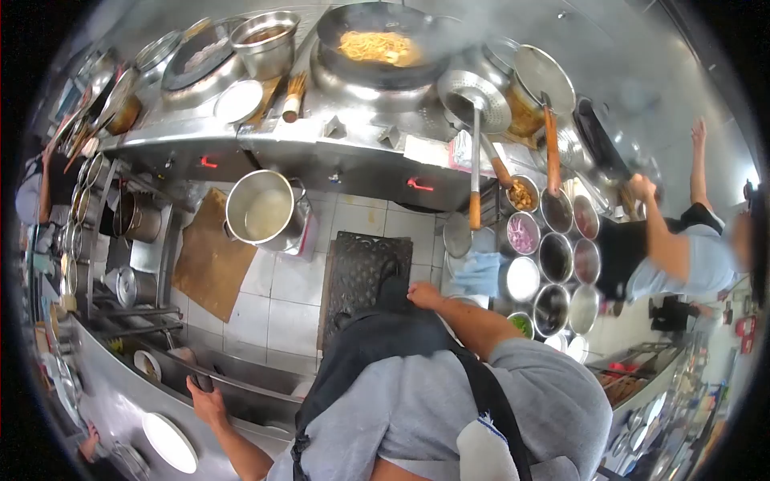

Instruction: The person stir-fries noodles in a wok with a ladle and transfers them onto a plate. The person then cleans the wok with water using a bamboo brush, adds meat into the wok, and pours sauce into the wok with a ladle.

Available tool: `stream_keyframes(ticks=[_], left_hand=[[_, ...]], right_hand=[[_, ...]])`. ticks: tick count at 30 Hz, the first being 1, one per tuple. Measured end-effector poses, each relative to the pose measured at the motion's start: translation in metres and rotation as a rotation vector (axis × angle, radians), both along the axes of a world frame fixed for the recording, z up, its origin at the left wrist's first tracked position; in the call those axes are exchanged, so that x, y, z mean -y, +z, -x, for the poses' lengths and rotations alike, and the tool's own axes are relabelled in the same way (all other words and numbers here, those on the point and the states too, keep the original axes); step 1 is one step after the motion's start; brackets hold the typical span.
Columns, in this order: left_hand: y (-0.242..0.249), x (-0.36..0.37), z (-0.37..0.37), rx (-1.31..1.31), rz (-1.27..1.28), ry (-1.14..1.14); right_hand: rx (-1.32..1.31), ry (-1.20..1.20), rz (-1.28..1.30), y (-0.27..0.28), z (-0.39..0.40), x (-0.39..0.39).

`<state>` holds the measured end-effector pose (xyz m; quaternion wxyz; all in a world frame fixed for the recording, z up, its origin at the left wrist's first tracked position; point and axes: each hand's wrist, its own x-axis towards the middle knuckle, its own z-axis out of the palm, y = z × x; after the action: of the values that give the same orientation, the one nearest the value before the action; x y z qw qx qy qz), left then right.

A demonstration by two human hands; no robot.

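My left hand [209, 405] is closed round a short dark handle [200, 383] at the edge of the steel counter behind me; the rest of that tool is hard to make out. A white oval plate [170, 442] lies on the counter close to that hand. In front of my dark apron [385, 353], my right hand [423, 295] has its fingers curled, and what they hold, if anything, is hidden. Steam rises from the wok [337, 28] on the far range, with yellow noodles [377, 48] in it.
A large pot [228, 212] stands by the range. A perforated strainer [497, 108] and a wooden-handled ladle [552, 152] lie at the right, above several ingredient tins [556, 256]. Another person [682, 256] works there. A black mat [365, 280] and cardboard [210, 256] cover floor tiles.
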<state>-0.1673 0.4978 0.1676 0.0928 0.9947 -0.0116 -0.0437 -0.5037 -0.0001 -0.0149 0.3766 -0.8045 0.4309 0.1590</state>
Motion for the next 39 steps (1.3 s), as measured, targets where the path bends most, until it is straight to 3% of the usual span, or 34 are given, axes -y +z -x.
stream_keyframes(ticks=[3, 4, 5, 6, 7, 8, 9, 11, 13, 15, 17, 19, 21, 24, 27, 29, 32, 34, 37, 39], left_hand=[[-0.012, 0.006, -0.005, -0.012, -0.031, -0.025], [-0.022, 0.016, -0.007, -0.003, 0.069, 0.117], [-0.034, 0.027, -0.006, 0.010, 0.172, 0.263], [-0.065, 0.034, -0.008, 0.067, 0.507, 0.327], [-0.056, 0.069, 0.004, -0.082, 0.741, 0.470], [-0.102, 0.070, -0.004, -0.047, 0.704, 0.446], [-0.101, 0.106, 0.010, -0.299, 0.818, 0.586], [-0.122, 0.164, 0.033, -0.461, 0.930, 0.403], [-0.121, 0.229, 0.046, -0.723, 0.967, 0.403], [-0.120, 0.284, 0.045, -0.979, 1.114, 0.281], [-0.098, 0.340, 0.042, -0.966, 1.181, 0.201], [-0.053, 0.392, 0.038, -0.921, 1.287, 0.100], [-0.012, 0.430, 0.031, -0.917, 1.349, 0.112], [0.013, 0.464, 0.012, -1.063, 1.483, 0.111], [0.052, 0.508, -0.002, -1.202, 1.601, 0.228], [0.060, 0.541, -0.018, -1.207, 1.617, 0.227], [0.061, 0.596, -0.047, -1.277, 1.647, 0.084], [0.083, 0.639, -0.056, -1.188, 1.612, 0.152], [0.095, 0.692, -0.078, -1.282, 1.609, 0.111], [0.102, 0.722, -0.092, -1.392, 1.575, 0.077]], right_hand=[[0.065, 0.046, -0.004, -0.014, 0.009, 0.011], [0.076, 0.046, -0.005, -0.009, 0.010, 0.017], [0.071, -0.236, -0.274, -0.003, 0.011, 0.024], [0.062, -0.514, -0.548, 0.003, 0.010, 0.032], [0.073, -0.503, -0.554, 0.005, 0.012, 0.044], [0.231, -0.787, -0.650, 0.009, 0.016, 0.059], [0.392, -1.070, -0.741, 0.012, 0.018, 0.076], [0.736, -1.251, -0.987, 0.047, 0.020, 0.114], [1.093, -1.294, -1.078, 0.083, 0.014, 0.141], [1.149, -1.283, -1.046, 0.144, -0.006, 0.164], [1.198, -1.267, -1.006, 0.191, -0.025, 0.178], [1.045, -1.046, -0.605, 0.222, -0.047, 0.187], [1.160, -1.061, -0.778, 0.246, -0.053, 0.195], [1.331, -0.841, -0.999, 0.279, -0.061, 0.192], [1.268, -0.691, -1.000, 0.283, -0.086, 0.219], [1.221, -0.800, -0.987, 0.287, -0.112, 0.240], [1.079, -0.744, -0.758, 0.284, -0.148, 0.259], [1.032, -0.757, -0.694, 0.271, -0.166, 0.260], [0.917, -0.786, -0.568, 0.265, -0.180, 0.259], [0.896, -0.717, -0.305, 0.248, -0.184, 0.262]])
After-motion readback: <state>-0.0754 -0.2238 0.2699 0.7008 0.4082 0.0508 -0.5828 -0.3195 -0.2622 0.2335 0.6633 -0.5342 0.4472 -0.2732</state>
